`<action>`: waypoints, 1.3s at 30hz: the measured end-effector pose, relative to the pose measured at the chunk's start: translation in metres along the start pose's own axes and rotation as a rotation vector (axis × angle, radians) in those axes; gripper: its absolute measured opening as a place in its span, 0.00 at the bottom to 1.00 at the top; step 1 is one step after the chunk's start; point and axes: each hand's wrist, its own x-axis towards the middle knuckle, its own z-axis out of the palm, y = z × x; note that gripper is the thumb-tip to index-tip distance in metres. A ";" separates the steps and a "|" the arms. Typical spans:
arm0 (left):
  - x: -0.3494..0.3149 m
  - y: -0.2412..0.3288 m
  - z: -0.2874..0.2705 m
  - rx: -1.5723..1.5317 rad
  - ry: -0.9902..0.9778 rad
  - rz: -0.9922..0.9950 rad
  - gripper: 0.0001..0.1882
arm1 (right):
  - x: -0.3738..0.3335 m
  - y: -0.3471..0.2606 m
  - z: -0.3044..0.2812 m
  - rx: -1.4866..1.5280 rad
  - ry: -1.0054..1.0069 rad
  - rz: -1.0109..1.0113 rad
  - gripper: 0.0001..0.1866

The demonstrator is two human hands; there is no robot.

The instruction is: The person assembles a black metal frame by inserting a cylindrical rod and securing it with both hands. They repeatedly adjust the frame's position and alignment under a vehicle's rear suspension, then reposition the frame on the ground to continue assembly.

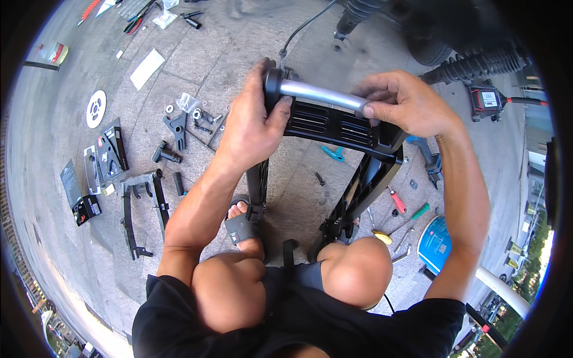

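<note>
Out front, left hand [253,122] clamped round black end collar [273,85], right hand [415,104] pinching silver metal tube [322,93] beside black slotted frame [334,127]; likely stiff, slick: grip both ends.

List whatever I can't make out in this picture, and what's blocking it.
All in the head view:
- Silver tube: its right end, covered by the right hand.
- Left hand: its far fingertips, behind the black end piece.
- Blue tub: its right side, behind the right forearm.
- Tyre at upper right: its top, lost in dark blur.
</note>
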 end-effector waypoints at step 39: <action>-0.003 -0.002 0.014 0.036 0.091 0.011 0.26 | -0.004 0.006 0.004 -0.032 0.062 0.005 0.18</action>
